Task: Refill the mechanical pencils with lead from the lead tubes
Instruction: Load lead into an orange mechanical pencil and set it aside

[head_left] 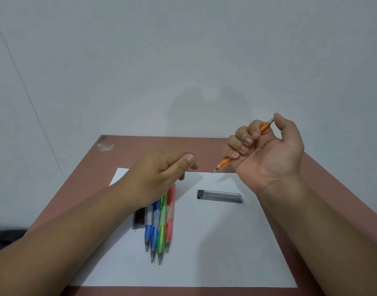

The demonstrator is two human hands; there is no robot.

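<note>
My right hand grips an orange mechanical pencil in a fist above the paper, tip pointing down-left, thumb on its top end. A short bit of lead shows at the tip. My left hand hovers over the upper ends of several pencils, thumb and fingers curled close together; whether it pinches anything I cannot tell. Blue pencils, a green pencil and a red pencil lie side by side, tips toward me. A clear lead tube with a dark cap lies to their right. A second dark lead tube lies left of them.
Everything lies on a white paper sheet on a reddish-brown table set against a pale wall. A scuffed patch marks the table's far left corner. Dark cloth shows at the left edge.
</note>
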